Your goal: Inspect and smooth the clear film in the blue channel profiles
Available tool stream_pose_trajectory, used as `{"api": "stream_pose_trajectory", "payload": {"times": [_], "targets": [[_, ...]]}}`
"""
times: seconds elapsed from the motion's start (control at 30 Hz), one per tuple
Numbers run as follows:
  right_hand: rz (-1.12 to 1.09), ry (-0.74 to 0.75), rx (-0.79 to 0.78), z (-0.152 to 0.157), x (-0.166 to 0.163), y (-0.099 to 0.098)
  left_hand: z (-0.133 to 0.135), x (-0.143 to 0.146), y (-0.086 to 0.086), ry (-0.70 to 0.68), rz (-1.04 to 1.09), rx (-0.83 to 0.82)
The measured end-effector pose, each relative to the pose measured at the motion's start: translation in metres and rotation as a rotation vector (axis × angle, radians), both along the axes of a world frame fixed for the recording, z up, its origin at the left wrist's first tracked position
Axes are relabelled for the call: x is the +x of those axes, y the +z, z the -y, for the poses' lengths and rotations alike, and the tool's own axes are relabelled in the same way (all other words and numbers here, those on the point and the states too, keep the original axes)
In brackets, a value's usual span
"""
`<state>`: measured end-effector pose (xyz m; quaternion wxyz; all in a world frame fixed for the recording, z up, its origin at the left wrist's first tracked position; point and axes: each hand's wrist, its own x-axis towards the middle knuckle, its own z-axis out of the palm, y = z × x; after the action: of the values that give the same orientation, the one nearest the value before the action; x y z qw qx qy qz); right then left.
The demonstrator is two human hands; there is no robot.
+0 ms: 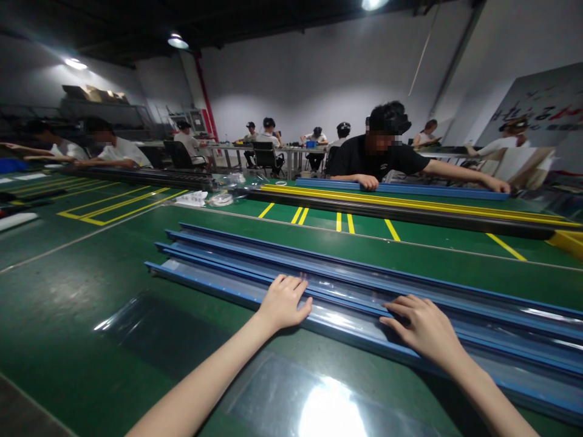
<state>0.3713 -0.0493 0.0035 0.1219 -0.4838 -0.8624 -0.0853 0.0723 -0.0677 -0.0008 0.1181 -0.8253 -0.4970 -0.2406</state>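
Observation:
Long blue channel profiles lie side by side on the green table, running from left to lower right. Clear plastic film or strip shows glossy inside them. My left hand rests palm down over the nearest profile, its fingertips on the middle blue rail and thumb apart. Further right, my right hand lies over the same profile. Its fingers reach the rail and its thumb is spread below. Whether the fingertips touch the clear strip is hidden.
Clear sheets lie flat on the table in front. Beyond the profiles are yellow tape lines, a long black-and-yellow profile and a small plastic bag. Across the table, a co-worker in black handles another blue profile.

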Motion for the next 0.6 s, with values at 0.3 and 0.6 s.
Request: {"api": "stream_pose_trajectory", "payload": {"times": [0.3,0.6], "targets": [[-0.035,-0.123,-0.033,-0.001,-0.003,-0.002,-0.006,-0.003,0.0,-0.036,0.008,0.049],[-0.02,-0.137,0.028,-0.017,-0.013,-0.003,-0.025,-0.011,-0.001,-0.009,-0.019,0.073]]}}
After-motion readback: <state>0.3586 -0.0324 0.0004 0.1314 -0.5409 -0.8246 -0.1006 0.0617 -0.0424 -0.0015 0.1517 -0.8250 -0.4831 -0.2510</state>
